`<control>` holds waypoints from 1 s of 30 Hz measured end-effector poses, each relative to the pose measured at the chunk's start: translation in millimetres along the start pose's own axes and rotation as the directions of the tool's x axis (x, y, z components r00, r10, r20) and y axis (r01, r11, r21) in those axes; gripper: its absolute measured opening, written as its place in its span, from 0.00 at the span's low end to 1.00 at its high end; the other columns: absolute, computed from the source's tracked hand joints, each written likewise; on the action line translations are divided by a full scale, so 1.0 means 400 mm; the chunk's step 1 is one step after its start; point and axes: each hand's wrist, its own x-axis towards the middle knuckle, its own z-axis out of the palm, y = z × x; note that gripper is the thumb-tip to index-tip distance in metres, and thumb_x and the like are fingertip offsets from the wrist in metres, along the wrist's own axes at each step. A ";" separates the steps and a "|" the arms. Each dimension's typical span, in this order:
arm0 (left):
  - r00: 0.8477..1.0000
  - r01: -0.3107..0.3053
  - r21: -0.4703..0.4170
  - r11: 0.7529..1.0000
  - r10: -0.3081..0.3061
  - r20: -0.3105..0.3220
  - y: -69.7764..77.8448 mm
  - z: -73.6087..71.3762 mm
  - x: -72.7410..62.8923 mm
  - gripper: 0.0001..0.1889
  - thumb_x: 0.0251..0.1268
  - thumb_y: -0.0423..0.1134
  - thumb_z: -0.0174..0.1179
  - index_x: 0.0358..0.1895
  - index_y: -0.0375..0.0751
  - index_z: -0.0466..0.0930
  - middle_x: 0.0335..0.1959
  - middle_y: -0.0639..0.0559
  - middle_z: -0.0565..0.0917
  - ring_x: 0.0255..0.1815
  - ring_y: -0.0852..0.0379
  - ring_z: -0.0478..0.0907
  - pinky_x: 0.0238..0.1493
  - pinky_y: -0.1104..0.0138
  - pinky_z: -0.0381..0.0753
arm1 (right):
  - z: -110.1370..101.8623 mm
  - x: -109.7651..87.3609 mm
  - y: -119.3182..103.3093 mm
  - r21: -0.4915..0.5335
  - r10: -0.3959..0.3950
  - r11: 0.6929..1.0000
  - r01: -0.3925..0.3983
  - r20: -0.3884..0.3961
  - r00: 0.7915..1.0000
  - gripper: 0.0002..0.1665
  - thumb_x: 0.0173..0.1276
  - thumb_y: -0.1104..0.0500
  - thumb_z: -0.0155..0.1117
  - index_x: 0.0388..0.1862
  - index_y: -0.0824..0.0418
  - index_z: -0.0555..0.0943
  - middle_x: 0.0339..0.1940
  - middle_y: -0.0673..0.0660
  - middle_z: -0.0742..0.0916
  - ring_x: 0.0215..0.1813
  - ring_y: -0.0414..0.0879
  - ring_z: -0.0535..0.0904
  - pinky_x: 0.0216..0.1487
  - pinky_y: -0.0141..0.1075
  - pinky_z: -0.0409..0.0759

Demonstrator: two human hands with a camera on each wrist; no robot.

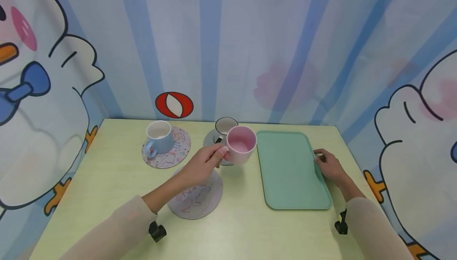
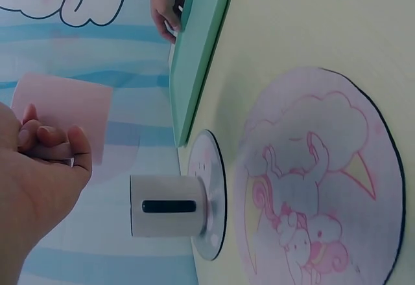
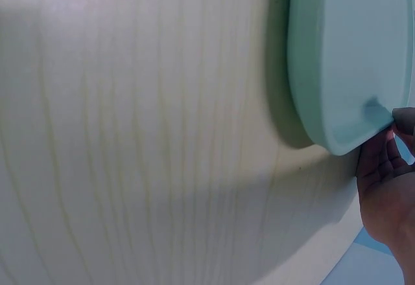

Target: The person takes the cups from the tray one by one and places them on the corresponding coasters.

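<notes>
In the head view, my left hand (image 1: 200, 166) grips a pink mug (image 1: 242, 151) by its handle and holds it upright above the table, left of the green tray (image 1: 290, 168). The left wrist view shows the fingers curled at the side of this mug (image 2: 84, 103). My right hand (image 1: 332, 168) pinches the tray's right edge. In the right wrist view the thumb is on the rim and the fingers are under the edge of the tray (image 3: 363, 58). Whether that edge is raised off the table, I cannot tell.
A light blue mug (image 1: 162, 141) stands on a round patterned mat (image 1: 183, 141) at the back left. Behind the pink mug, a white mug (image 2: 155, 191) with a black handle stands on a smaller round mat (image 2: 213, 233). Another round mat (image 1: 196, 202) lies beneath my left forearm.
</notes>
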 end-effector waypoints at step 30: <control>0.999 0.047 0.082 0.996 -0.047 -0.012 -0.119 -0.112 -0.128 0.16 0.89 0.44 0.48 0.47 0.37 0.80 0.33 0.46 0.76 0.39 0.50 0.73 0.39 0.65 0.75 | 0.002 0.002 0.003 0.012 0.001 1.000 -0.001 0.003 1.000 0.26 0.87 0.61 0.48 0.77 0.71 0.66 0.55 0.71 0.80 0.55 0.62 0.79 0.49 0.50 0.79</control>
